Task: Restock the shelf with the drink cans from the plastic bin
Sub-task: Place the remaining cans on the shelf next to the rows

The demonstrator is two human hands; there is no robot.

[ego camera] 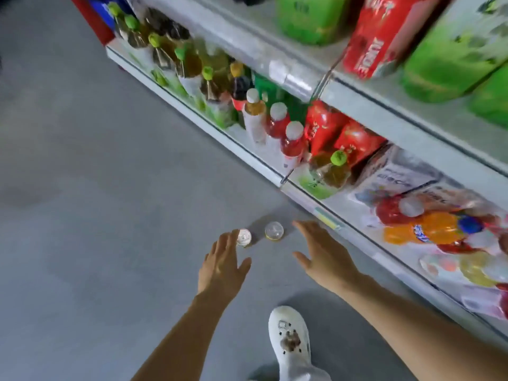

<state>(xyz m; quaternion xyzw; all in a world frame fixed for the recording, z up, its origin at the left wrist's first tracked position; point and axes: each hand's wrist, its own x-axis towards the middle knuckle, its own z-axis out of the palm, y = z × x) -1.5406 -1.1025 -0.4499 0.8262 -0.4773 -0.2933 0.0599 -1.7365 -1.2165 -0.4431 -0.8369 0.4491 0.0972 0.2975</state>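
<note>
Two drink cans stand upright on the grey floor in front of the shelf, seen from above by their silver tops: a left can (244,237) and a right can (274,231) with a yellow rim. My left hand (221,266) hovers over the floor with fingers straight, its fingertips at the left can's edge. My right hand (323,253) is spread open just right of the right can, apart from it. Neither hand holds anything. The plastic bin is out of view.
The bottom shelf (324,214) runs diagonally on the right, packed with bottles (292,138), red packs and an orange soda bottle (434,228). Higher shelves hold green and red packs. My white shoe (290,339) stands on the grey floor (96,215) below the hands.
</note>
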